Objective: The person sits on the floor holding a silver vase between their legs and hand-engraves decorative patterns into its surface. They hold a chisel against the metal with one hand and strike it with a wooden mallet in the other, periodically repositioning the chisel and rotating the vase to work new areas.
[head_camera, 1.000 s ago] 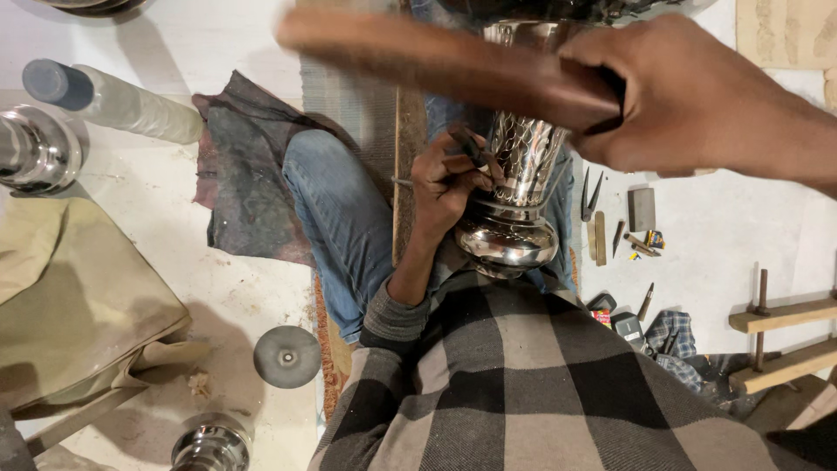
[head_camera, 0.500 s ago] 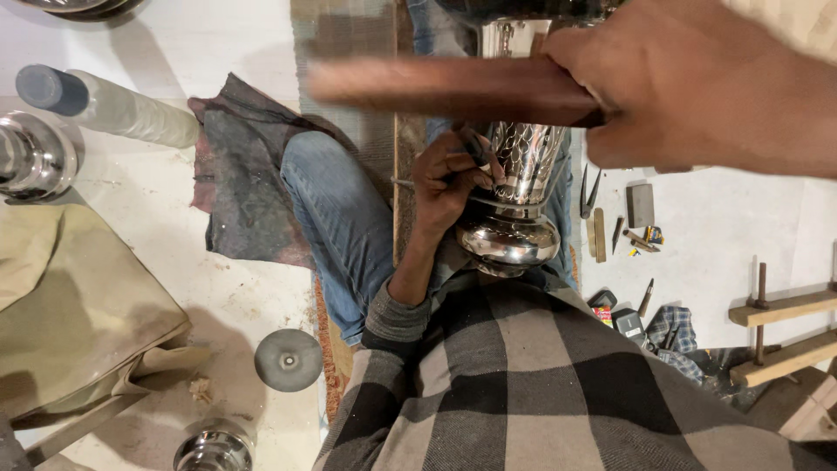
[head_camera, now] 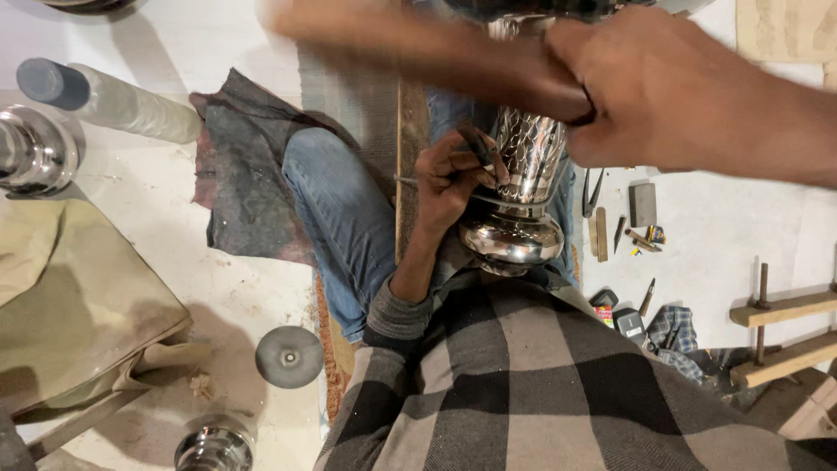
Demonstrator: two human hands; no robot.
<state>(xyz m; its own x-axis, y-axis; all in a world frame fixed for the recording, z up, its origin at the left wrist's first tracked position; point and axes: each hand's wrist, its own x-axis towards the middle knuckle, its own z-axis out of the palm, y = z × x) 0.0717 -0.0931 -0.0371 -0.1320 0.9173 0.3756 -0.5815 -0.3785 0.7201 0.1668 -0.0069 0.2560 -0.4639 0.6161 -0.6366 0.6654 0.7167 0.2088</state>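
A shiny silver metal vase (head_camera: 523,201) with a scale pattern on its neck lies in my lap, its round base toward me. My left hand (head_camera: 453,179) holds a thin metal punch (head_camera: 479,148) against the vase's neck. Raised above the vase, my right hand (head_camera: 671,87) grips a brown wooden mallet (head_camera: 418,44), which is blurred by motion. I sit on the floor in blue jeans (head_camera: 340,218) and a checked grey shirt.
A dark cloth (head_camera: 244,183) lies under my knee. Small tools (head_camera: 623,218) are scattered on the white floor at right, near wooden clamps (head_camera: 785,323). At left are a plastic bottle (head_camera: 105,100), metal vessel parts (head_camera: 30,148), a round disc (head_camera: 288,356) and a tan bag (head_camera: 78,296).
My right hand has swung the mallet: its blurred end has moved right and sits a little higher. My left hand keeps the punch on the vase.
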